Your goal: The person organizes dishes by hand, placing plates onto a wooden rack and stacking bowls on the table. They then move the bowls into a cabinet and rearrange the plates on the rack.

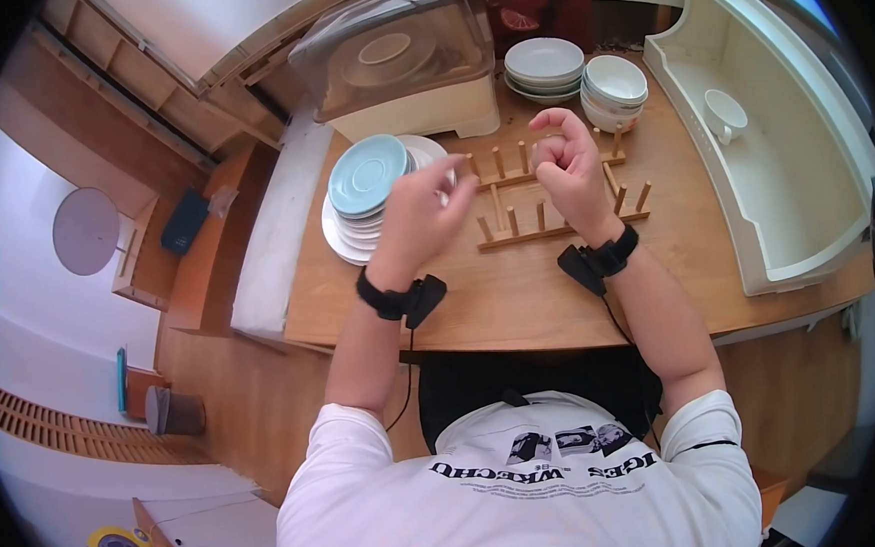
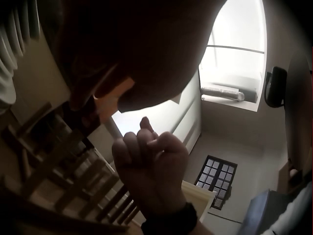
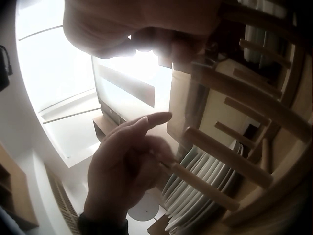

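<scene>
My left hand (image 1: 421, 219) hovers over the table beside the plate stack, holding nothing. Seen from the right wrist, its index finger points out while the others bend loosely. Across from it my right hand (image 1: 577, 180) is raised above the wooden dish rack (image 1: 530, 236); its fingers are curled in, the index finger arched away from the rest, and nothing is in its grasp. The rack's upright pegs hold no dishes. A light blue saucer (image 1: 369, 172) tops the stack of white plates (image 1: 347, 241), partly covered by my left hand in the head view.
Stacked shallow bowls (image 1: 545, 58) and deeper bowls (image 1: 616, 82) stand behind the rack. A cream bin (image 1: 783, 192) on the right holds a white cup (image 1: 725, 115). At the back left sits a dish box (image 1: 418, 114) with a see-through lid. The table's front edge is near my body.
</scene>
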Available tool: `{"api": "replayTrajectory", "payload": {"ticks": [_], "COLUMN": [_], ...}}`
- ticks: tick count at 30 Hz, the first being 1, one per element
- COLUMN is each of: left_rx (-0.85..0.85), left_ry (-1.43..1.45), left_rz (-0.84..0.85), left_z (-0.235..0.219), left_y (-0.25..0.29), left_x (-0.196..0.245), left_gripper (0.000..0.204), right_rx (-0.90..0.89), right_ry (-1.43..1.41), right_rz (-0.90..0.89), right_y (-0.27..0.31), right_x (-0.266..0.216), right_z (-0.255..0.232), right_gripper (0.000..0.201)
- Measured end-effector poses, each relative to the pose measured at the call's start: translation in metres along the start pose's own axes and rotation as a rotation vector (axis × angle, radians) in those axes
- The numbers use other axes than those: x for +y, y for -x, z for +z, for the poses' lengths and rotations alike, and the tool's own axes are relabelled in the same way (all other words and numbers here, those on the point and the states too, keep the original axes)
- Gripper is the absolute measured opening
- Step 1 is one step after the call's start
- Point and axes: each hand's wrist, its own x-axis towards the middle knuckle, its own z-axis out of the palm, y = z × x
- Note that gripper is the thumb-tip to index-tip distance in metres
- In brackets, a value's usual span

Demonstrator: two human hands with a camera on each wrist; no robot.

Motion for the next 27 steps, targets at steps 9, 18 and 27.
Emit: {"api": "replayTrajectory", "payload": {"ticks": [9, 18, 27], "left_rx": [-0.406, -0.266, -0.065], "left_ry": [-0.405, -0.479, 0.465], "left_rz": [0.302, 0.257, -0.066], "left_z": [0.032, 0.053, 0.093], "left_y": [-0.012, -0.037, -0.017], "left_x": [0.005, -0.022, -0.046], "left_gripper": [0.033, 0.021, 0.024], "right_rx": [0.033, 0.059, 0.053], "right_ry": [-0.627, -0.662, -0.421], "right_rz": [0.151, 0.056, 0.068], "right_y": [-0.017, -0.021, -0.019], "right_x": [0.001, 0.001, -0.002], "right_z": [-0.027, -0.035, -0.034], "right_gripper": [0.039, 0.033, 0.037]}}
